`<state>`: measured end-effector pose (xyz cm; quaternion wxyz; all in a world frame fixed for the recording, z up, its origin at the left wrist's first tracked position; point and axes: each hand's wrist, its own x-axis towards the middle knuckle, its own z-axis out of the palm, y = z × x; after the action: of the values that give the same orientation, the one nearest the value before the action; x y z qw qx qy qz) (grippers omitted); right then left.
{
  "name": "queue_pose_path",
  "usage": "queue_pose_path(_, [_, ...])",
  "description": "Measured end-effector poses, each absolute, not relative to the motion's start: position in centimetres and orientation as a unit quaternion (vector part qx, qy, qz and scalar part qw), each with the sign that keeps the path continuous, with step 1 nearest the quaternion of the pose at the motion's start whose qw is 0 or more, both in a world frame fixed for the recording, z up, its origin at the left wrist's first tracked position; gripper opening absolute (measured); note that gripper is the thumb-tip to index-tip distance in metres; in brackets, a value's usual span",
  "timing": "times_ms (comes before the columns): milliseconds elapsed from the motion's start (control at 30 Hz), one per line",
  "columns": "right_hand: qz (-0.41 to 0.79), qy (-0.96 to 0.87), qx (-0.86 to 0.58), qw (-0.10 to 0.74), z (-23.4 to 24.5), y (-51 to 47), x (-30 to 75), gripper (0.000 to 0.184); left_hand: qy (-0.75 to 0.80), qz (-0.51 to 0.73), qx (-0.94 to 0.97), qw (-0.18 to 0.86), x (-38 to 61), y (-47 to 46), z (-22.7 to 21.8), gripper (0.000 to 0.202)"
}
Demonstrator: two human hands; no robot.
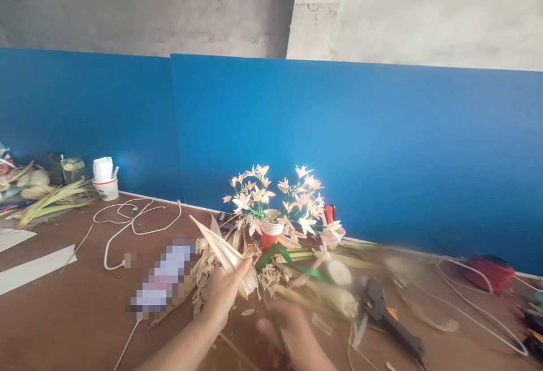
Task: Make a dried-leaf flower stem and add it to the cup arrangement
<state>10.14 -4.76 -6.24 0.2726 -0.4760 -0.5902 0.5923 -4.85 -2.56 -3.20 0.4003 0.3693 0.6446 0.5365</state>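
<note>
My left hand (224, 292) is closed around a pale dried corn husk (220, 249), whose pointed end sticks up to the left. Low and just to its right, my right hand (288, 328) is smeared by motion, its fingers wrapped about dark scissors (275, 326). Their narrow blades reach up close to the husk's lower edge. Behind both hands, husk flowers (303, 201) on green stems stand in an orange and white cup (270, 235). Loose husk scraps (203, 269) lie around my left hand, and a green ribbon (292, 261) curls beyond the right one.
A black glue gun (390, 320) lies at the right, near a white tape roll (339, 273) and a red object (487, 272) with white cords. White cables (127, 224) and a pixelated item (163, 280) are on the left. A blue partition (339, 133) borders the brown table (85, 326).
</note>
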Motion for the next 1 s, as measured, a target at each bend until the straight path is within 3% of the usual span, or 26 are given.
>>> queue_pose_path(333, [0.610,-0.568,-0.446,0.328,-6.7,-3.7,11.1,0.061,0.598,0.535,0.403,0.440,-4.5,-0.8,-3.3,0.046])
queue_pose_path(700, [0.580,-0.637,-0.438,0.258,-6.9,-4.0,12.5,0.044,0.548,0.514,0.455,0.479,-4.9,0.1,-6.2,0.047])
queue_pose_path(1000, [0.593,-0.614,-0.449,0.266,-6.2,-4.8,12.6,0.036,0.559,0.499,0.456,0.479,-5.0,-0.4,-6.1,0.048])
